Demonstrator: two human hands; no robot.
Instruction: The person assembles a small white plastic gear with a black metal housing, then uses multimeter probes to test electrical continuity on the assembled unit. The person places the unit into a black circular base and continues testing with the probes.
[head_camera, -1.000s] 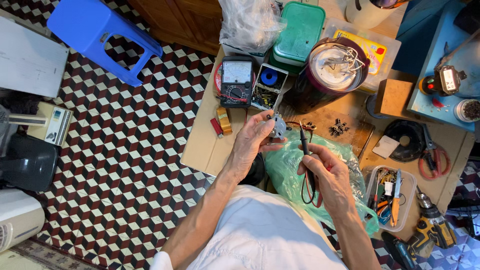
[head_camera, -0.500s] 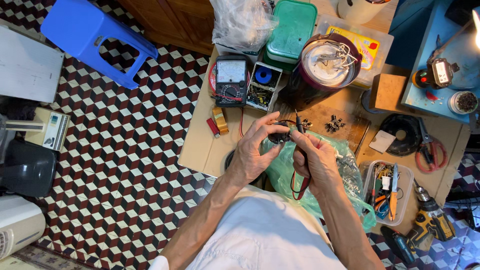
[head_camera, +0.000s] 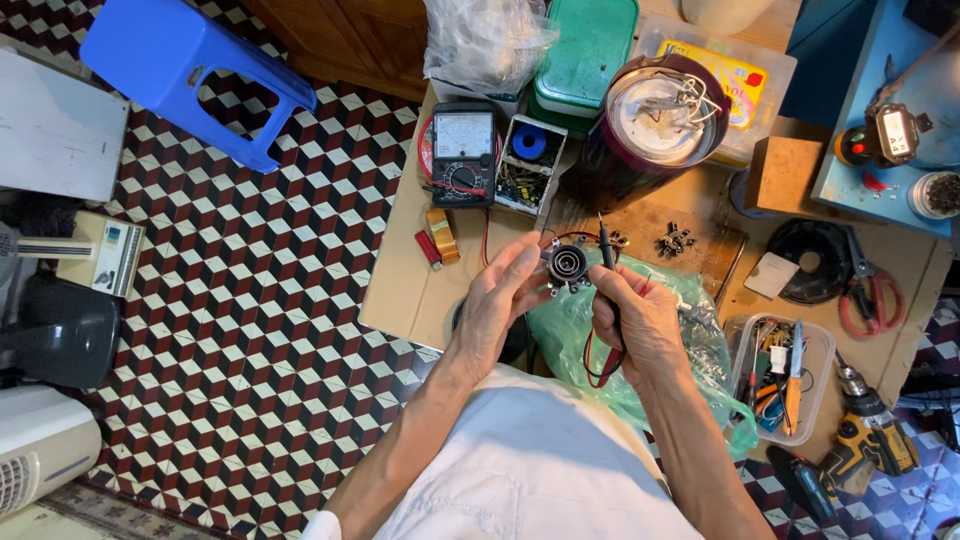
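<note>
My left hand holds a small round black part with metal tabs between its fingertips, above a low wooden board. My right hand grips two thin test probes, their tips pointing up beside the part. Red and black leads loop down from that hand over a green plastic bag. An analogue meter with a white dial lies farther up the board.
A blue plastic stool stands on the patterned tile floor. A round pot base with wires, a green lidded box, an open small box, a clear tool tray, a cordless drill and red-handled pliers surround the hands.
Both hands have drawn together at the board's centre. The left hand now shows the round part face up, and the probes in the right hand have tilted up beside it.
</note>
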